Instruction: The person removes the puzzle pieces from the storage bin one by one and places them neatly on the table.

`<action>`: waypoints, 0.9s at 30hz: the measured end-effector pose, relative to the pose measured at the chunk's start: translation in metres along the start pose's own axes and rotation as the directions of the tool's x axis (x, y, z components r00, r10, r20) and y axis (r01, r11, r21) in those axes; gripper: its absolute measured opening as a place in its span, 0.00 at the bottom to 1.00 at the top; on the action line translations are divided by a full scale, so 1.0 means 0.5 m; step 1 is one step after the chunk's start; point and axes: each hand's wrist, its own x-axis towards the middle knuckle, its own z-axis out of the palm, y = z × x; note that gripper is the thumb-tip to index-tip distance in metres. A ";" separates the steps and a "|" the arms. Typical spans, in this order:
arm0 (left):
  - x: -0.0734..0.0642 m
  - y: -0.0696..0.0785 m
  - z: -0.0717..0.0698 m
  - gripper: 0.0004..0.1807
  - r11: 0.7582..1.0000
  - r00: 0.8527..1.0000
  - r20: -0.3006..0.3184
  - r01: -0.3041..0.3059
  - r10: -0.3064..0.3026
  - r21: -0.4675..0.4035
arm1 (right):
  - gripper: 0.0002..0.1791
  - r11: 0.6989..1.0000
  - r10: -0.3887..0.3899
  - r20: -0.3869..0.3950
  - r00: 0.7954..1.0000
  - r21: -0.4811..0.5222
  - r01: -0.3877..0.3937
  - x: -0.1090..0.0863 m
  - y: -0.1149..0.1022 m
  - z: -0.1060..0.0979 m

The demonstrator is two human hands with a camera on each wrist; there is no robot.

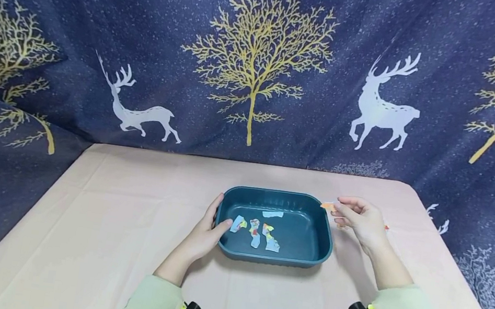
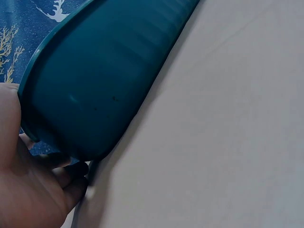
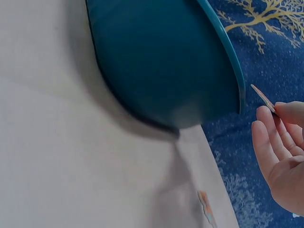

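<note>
A teal rectangular basin (image 1: 306, 242) sits on the table, with several torn paper pieces (image 1: 255, 233) lying on its bottom. My left hand (image 1: 204, 235) grips the basin's left end, the thumb over the rim and the fingers along the outer wall. In the left wrist view, those fingers curl around the end of the basin's wall. Beyond the right rim, my right hand (image 1: 363, 226) pinches a small orange torn paper piece (image 1: 327, 206) between thumb and fingertips. Its tip overlaps the basin's rim in the head view, while the right wrist view shows it edge-on beside the rim.
Another torn paper piece (image 3: 205, 206) with orange on it lies on the table right of the basin, mostly hidden behind my right hand in the head view. A pale cloth (image 1: 112, 241) covers the table. A dark blue curtain (image 1: 287, 75) with deer and trees hangs behind.
</note>
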 end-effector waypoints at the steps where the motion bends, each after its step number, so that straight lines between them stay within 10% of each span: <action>1: -0.001 0.001 0.000 0.36 1.000 1.000 0.000 0.000 0.000 0.000 | 0.09 1.000 -0.001 0.005 1.000 0.024 0.001 -0.001 0.001 -0.005; 27: -0.003 0.007 0.000 0.35 1.000 1.000 0.004 0.010 -0.010 -0.014 | 0.21 0.997 0.036 -0.123 0.992 0.067 -0.028 0.051 0.160 -0.224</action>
